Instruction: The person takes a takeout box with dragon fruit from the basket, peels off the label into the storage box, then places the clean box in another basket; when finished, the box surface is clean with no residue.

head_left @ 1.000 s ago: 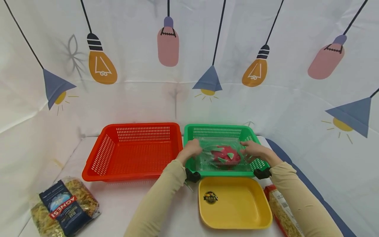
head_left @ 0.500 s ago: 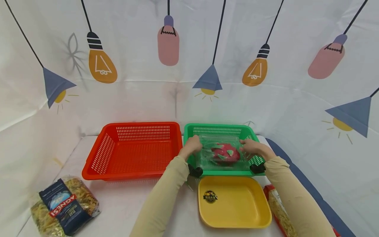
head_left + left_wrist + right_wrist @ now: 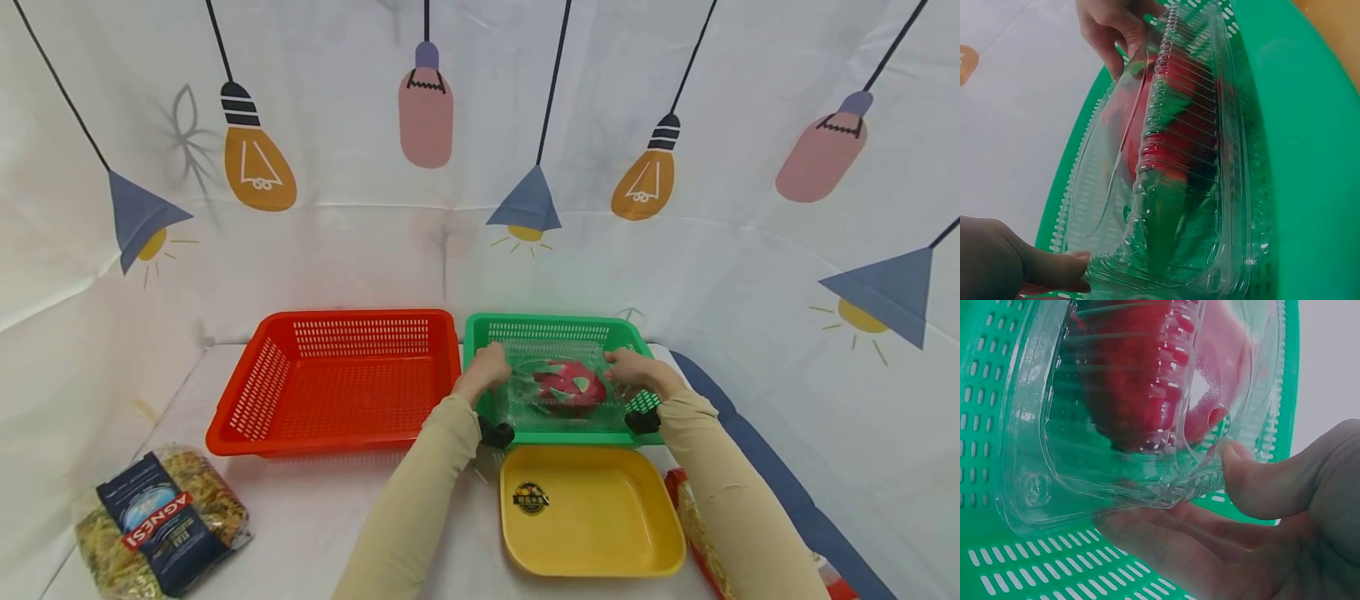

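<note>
A dragon fruit (image 3: 573,385), pink with green scales, lies inside a clear plastic clamshell box (image 3: 555,422). The box is within the green basket (image 3: 558,437). My left hand (image 3: 486,371) pinches the box's left end, its thumb on the lid's corner in the left wrist view. At the opposite end my right hand (image 3: 641,372) grips the box, thumb (image 3: 1260,481) on the lid and fingers (image 3: 1166,537) under the edge. The lid sits over the fruit, and glare covers part of it.
A red basket (image 3: 337,446) stands left of the green one. In front is a yellow tray (image 3: 592,533) with a round label. An Agnesi pasta bag (image 3: 165,525) lies front left. A red-edged packet (image 3: 697,533) lies partly under the right forearm. A printed curtain (image 3: 337,258) hangs behind.
The right hand has come slightly left, with its fingers closer about the box's end. The box has shifted slightly toward the back of the basket, and the left hand has moved slightly with it.
</note>
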A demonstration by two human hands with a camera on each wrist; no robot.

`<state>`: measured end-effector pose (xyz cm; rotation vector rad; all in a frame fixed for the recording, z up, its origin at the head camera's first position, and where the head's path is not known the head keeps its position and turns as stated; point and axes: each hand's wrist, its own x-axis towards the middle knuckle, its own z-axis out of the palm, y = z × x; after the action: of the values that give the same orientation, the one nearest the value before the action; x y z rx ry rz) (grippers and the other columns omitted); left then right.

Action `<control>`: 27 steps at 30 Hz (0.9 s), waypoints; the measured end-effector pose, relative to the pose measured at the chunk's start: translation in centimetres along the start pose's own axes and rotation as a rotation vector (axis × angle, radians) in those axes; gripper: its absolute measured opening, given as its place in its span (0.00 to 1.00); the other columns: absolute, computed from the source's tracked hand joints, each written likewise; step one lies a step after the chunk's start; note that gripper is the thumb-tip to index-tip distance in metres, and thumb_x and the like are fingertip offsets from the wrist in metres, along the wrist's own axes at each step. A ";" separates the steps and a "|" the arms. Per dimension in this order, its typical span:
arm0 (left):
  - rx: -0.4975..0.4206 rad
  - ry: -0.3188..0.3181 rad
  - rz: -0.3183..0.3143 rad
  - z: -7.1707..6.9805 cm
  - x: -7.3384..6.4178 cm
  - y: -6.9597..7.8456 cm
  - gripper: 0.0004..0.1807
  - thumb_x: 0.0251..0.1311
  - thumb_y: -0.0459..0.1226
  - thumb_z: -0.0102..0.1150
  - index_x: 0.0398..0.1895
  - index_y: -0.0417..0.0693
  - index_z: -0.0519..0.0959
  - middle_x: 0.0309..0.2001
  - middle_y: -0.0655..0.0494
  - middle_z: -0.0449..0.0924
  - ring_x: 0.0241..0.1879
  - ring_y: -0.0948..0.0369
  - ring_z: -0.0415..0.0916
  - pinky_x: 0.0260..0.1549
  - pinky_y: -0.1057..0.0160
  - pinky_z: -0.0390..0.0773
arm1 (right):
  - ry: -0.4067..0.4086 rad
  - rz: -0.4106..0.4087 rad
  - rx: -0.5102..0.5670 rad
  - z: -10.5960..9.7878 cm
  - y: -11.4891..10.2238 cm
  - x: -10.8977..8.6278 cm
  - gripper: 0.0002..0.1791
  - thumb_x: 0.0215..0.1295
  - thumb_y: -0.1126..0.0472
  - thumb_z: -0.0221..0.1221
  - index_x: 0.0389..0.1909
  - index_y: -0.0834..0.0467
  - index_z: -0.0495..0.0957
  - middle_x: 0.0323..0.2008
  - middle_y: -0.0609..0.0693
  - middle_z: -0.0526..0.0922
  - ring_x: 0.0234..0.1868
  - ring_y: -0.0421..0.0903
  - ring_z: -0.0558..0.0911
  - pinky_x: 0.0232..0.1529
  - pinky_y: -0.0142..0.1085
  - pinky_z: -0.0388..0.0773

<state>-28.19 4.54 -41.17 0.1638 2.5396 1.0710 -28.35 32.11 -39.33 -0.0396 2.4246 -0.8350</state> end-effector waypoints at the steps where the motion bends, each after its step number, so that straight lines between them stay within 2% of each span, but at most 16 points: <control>1: 0.001 -0.004 -0.001 0.0 0.1 0.0 0.24 0.74 0.29 0.43 0.70 0.31 0.61 0.39 0.39 0.72 0.14 0.58 0.60 0.18 0.63 0.66 | 0.003 0.002 -0.003 0.0 0.0 0.0 0.33 0.77 0.68 0.41 0.76 0.72 0.40 0.77 0.70 0.38 0.27 0.49 0.70 0.39 0.46 0.81; 4: -0.005 -0.013 -0.005 0.1 0.2 -0.1 0.26 0.75 0.30 0.43 0.73 0.32 0.58 0.51 0.37 0.73 0.14 0.59 0.59 0.19 0.63 0.66 | 0.011 0.002 -0.011 0.1 0.0 0.0 0.32 0.77 0.68 0.41 0.76 0.74 0.41 0.77 0.70 0.38 0.27 0.48 0.70 0.38 0.46 0.82; 7: -0.001 -0.005 -0.002 0.0 0.1 -0.1 0.26 0.74 0.29 0.43 0.73 0.32 0.57 0.59 0.35 0.70 0.17 0.58 0.64 0.21 0.63 0.68 | 0.017 0.006 -0.014 0.2 -0.3 -0.1 0.32 0.77 0.69 0.40 0.75 0.74 0.41 0.76 0.71 0.38 0.29 0.50 0.72 0.39 0.47 0.82; 11: 0.000 0.005 -0.010 0.0 0.0 0.0 0.27 0.73 0.29 0.44 0.73 0.32 0.57 0.63 0.35 0.69 0.21 0.56 0.69 0.25 0.62 0.71 | 0.021 0.030 -0.011 0.3 -0.6 -0.2 0.32 0.78 0.68 0.40 0.76 0.73 0.40 0.76 0.72 0.39 0.34 0.54 0.75 0.41 0.47 0.82; 15: -0.007 -0.009 -0.043 0.1 0.3 0.1 0.28 0.74 0.29 0.43 0.75 0.34 0.55 0.66 0.36 0.67 0.17 0.57 0.64 0.22 0.61 0.69 | 0.014 0.039 -0.020 0.3 -0.5 0.1 0.32 0.79 0.68 0.40 0.76 0.74 0.40 0.76 0.72 0.38 0.42 0.58 0.79 0.44 0.48 0.83; 18: -0.009 -0.014 -0.058 0.1 0.5 0.2 0.28 0.74 0.30 0.42 0.75 0.34 0.56 0.61 0.36 0.71 0.15 0.58 0.60 0.20 0.62 0.66 | 0.007 0.033 -0.024 0.1 -0.4 0.2 0.32 0.79 0.67 0.40 0.75 0.75 0.41 0.76 0.72 0.38 0.43 0.56 0.80 0.42 0.47 0.84; 21: -0.012 -0.006 -0.052 0.2 0.6 0.1 0.27 0.74 0.29 0.43 0.74 0.33 0.57 0.51 0.38 0.73 0.16 0.59 0.59 0.21 0.62 0.66 | -0.006 0.008 -0.025 -0.1 -0.2 0.4 0.33 0.78 0.66 0.42 0.75 0.76 0.41 0.75 0.74 0.39 0.36 0.52 0.78 0.38 0.43 0.84; 24: -0.009 0.002 -0.034 0.2 0.7 0.0 0.27 0.73 0.28 0.44 0.73 0.32 0.57 0.40 0.42 0.71 0.15 0.60 0.58 0.21 0.63 0.66 | -0.007 0.002 -0.034 -0.2 -0.1 0.4 0.33 0.79 0.66 0.43 0.75 0.76 0.41 0.75 0.75 0.41 0.32 0.48 0.76 0.36 0.41 0.83; 27: -0.019 -0.003 -0.026 0.2 0.6 0.1 0.26 0.73 0.28 0.43 0.72 0.31 0.58 0.31 0.47 0.67 0.14 0.61 0.53 0.18 0.63 0.63 | 0.004 0.017 -0.044 -0.1 -0.4 0.3 0.32 0.79 0.67 0.41 0.75 0.75 0.42 0.75 0.75 0.42 0.33 0.50 0.77 0.38 0.42 0.84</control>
<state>-28.65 4.83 -41.39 0.1266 2.5205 1.0836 -28.74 31.77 -39.17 -0.0344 2.4442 -0.7746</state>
